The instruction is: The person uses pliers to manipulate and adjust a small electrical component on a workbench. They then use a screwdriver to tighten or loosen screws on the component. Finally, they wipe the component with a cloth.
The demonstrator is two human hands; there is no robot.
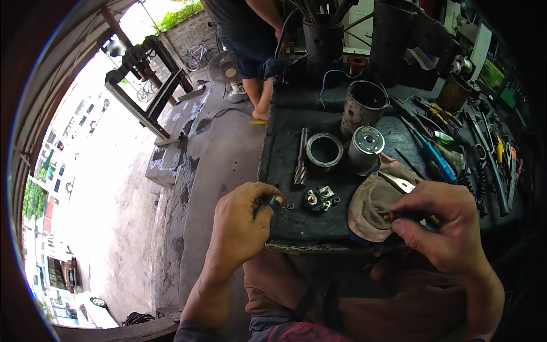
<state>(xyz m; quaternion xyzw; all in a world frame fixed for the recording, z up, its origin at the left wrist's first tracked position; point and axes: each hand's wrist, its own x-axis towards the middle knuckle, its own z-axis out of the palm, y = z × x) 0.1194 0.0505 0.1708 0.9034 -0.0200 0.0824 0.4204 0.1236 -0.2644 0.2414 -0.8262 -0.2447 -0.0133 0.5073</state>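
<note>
Over the bench's front left edge, my left hand [242, 219] is closed, pinching a small dark cylindrical part [275, 202] between thumb and fingers. My right hand [444, 222] is closed too, above a tan cloth [370, 208]; its fingertips grip a small dark piece with a reddish end [392, 216], mostly hidden by the fingers. Between the hands lies a cluster of small metal parts with copper-coloured studs [322, 199]. Bright metal jaws of a tool [399, 182] rest on the cloth. Behind are a metal ring [324, 150], a silver cylinder [366, 145] and a fluted cutter [301, 157].
A rusty open tube [366, 105] stands further back on the dark bench [285, 231]. Screwdrivers, including a blue-handled one [439, 157], and pliers crowd the right side. Another person [242, 40] stands beyond the bench's far left corner, near a fan [225, 71].
</note>
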